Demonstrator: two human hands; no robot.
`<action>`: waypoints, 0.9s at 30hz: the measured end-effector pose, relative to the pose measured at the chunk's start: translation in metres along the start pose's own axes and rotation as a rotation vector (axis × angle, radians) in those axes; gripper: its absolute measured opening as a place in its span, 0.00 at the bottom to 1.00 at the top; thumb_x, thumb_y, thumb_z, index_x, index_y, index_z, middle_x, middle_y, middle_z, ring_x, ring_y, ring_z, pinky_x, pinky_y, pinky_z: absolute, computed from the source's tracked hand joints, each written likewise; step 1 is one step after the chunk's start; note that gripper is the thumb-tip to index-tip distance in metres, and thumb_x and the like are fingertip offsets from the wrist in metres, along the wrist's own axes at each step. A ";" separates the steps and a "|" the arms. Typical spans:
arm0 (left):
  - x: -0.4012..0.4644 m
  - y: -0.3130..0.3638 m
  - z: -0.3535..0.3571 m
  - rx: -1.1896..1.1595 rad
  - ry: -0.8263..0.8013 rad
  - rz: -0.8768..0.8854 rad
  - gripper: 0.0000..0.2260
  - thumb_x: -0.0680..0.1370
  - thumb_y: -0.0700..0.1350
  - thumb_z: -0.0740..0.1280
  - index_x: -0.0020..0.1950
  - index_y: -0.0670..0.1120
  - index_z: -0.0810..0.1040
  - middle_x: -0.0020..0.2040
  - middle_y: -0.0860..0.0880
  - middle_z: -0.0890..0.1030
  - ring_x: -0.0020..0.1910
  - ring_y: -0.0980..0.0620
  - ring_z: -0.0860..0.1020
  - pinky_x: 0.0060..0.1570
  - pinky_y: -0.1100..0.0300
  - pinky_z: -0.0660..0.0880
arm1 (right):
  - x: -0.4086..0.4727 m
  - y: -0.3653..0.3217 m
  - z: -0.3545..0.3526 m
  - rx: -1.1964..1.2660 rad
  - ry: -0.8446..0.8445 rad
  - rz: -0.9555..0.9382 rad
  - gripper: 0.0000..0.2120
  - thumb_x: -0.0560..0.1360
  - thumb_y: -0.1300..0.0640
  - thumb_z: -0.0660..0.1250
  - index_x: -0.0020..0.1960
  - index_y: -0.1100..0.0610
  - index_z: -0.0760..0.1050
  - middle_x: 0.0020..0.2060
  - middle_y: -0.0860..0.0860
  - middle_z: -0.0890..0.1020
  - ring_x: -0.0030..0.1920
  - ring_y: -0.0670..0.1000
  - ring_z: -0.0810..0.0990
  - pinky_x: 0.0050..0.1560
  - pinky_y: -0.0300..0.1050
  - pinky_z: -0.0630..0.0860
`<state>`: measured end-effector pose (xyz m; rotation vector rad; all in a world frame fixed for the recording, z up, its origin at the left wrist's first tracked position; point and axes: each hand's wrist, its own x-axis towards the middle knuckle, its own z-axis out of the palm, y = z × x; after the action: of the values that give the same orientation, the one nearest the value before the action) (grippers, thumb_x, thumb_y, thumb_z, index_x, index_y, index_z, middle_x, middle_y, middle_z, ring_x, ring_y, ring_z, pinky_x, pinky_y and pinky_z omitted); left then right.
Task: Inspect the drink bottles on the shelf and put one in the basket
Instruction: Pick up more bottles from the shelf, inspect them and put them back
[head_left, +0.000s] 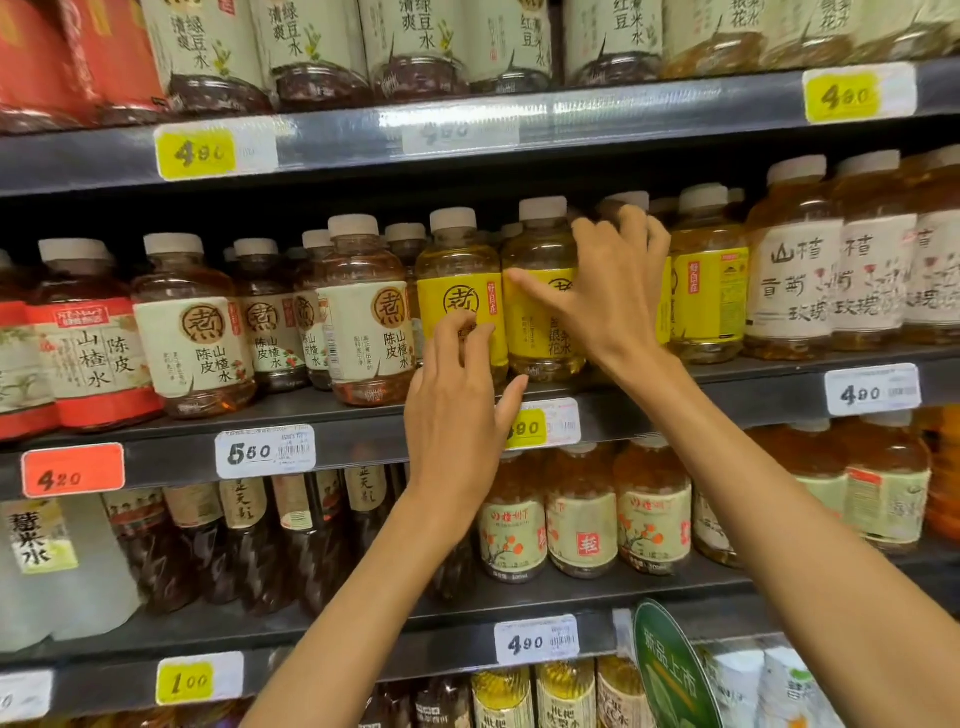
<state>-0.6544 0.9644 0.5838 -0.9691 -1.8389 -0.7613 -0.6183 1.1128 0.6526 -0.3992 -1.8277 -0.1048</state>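
Inspection underway: right hand (610, 291) curls over a yellow bottle (543, 291), left hand (457, 395), fingers bent, touches its neighbour (460, 280); next, lifting one calls for a firm grip.

Bright, even store light falls from overhead; glare streaks the upper shelf edge (519, 117) toward 12 o'clock. Wide-angle bending and soft blur grow at the edges.
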 end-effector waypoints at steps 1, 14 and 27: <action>-0.001 0.000 0.000 0.000 -0.001 -0.001 0.23 0.75 0.50 0.70 0.65 0.40 0.72 0.65 0.42 0.72 0.61 0.45 0.74 0.49 0.53 0.75 | -0.003 0.000 -0.003 0.063 0.030 -0.003 0.35 0.72 0.32 0.62 0.58 0.63 0.76 0.51 0.60 0.81 0.62 0.62 0.71 0.61 0.54 0.62; -0.025 0.040 -0.017 -0.745 -0.234 -0.366 0.44 0.66 0.60 0.74 0.76 0.54 0.56 0.68 0.55 0.73 0.64 0.58 0.73 0.61 0.54 0.75 | -0.037 -0.024 -0.075 0.784 -0.055 0.164 0.29 0.68 0.44 0.75 0.65 0.54 0.74 0.57 0.48 0.78 0.57 0.45 0.77 0.57 0.48 0.76; -0.084 0.024 -0.055 -1.371 -0.600 -0.418 0.26 0.61 0.46 0.77 0.59 0.54 0.78 0.55 0.48 0.84 0.53 0.50 0.82 0.49 0.64 0.77 | -0.066 -0.024 -0.099 1.633 -0.768 0.500 0.17 0.76 0.44 0.60 0.55 0.52 0.81 0.50 0.52 0.85 0.53 0.51 0.83 0.52 0.44 0.80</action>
<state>-0.5856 0.9068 0.5324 -1.7804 -1.9071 -2.3445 -0.5192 1.0492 0.6228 0.3599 -1.8133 1.9598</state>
